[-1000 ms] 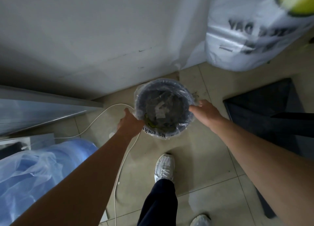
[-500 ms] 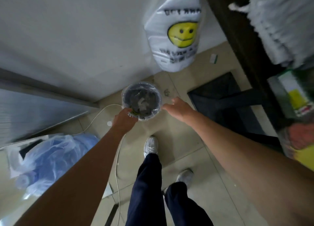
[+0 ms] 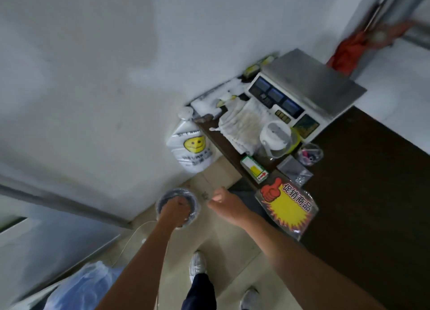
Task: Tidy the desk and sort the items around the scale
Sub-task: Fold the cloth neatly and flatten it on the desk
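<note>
A round dark waste bin (image 3: 195, 207) lined with clear plastic stands on the tiled floor by the wall. My left hand (image 3: 175, 208) hovers in front of its opening, fingers curled downward; whether it touches the liner is unclear. My right hand (image 3: 221, 199) hangs loosely curled to the right of the bin, holding nothing. On the dark desk (image 3: 363, 184) stands the scale (image 3: 311, 81). Before it lie a white cloth (image 3: 242, 123), a white jug (image 3: 275, 135), a green-white box (image 3: 253, 169), a clear cup (image 3: 310, 155) of small items and a yellow promo sign (image 3: 287, 208).
A white smiley-face bag (image 3: 193, 146) hangs at the desk's left end above the floor. A blue plastic bag (image 3: 86, 286) lies at the lower left, with a white cable (image 3: 130, 237) running along the floor. My shoes (image 3: 197, 265) stand just behind the bin.
The view has risen, so the desk and scale now show. My right hand has come off the bin's rim. My left hand now sits over the opening instead of at the rim.
</note>
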Tool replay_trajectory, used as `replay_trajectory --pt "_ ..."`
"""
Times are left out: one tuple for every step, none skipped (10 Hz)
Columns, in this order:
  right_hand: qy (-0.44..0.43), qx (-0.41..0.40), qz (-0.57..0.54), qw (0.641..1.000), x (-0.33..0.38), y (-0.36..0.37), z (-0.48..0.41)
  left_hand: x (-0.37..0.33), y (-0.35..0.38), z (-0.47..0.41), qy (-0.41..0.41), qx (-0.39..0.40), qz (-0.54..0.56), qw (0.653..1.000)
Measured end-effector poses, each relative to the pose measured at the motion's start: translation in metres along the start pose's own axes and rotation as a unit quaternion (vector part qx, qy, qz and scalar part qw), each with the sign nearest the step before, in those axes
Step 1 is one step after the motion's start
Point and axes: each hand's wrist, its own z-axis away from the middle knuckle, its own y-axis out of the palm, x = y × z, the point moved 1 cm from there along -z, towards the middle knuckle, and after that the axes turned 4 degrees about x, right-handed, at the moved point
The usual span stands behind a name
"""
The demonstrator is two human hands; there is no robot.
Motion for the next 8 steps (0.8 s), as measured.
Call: replay_trajectory --pt "-0.016 -0.029 0.013 0.999 0.004 -0.029 0.040 -0.045 0.008 0.034 0.037 -0.002 -0.008 0.999" --pt "-0.029 -0.070 0.023 0.997 -0.007 -0.059 0.068 -0.086 0.019 0.070 0.068 0.002 0.001 0.998" --pt "-0.059 -0.108 0.015 0.992 -0.007 -0.085 0.092 -0.118 0.021 0.088 0.093 -0.005 0.055 0.994" --pt "-0.074 -0.141 0.016 0.987 -0.003 -0.108 0.117 -0.152 0.021 0.111 0.123 -0.016 0.019 0.992" --pt "-0.077 -0.160 0.013 0.984 -0.010 -0.130 0.135 -0.177 0.029 0.109 0.163 -0.008 0.004 0.987" --pt "-0.088 -0.166 0.000 0.982 -0.022 -0.141 0.150 -0.186 0.042 0.110 0.192 -0.015 -0.016 0.981" --pt "-0.085 -0.168 -0.010 0.982 -0.033 -0.142 0.151 -0.197 0.052 0.138 0.206 -0.009 -0.056 0.977" --pt "-0.073 -0.176 -0.004 0.982 -0.039 -0.144 0.142 -0.201 0.060 0.130 0.215 -0.008 -0.081 0.973"
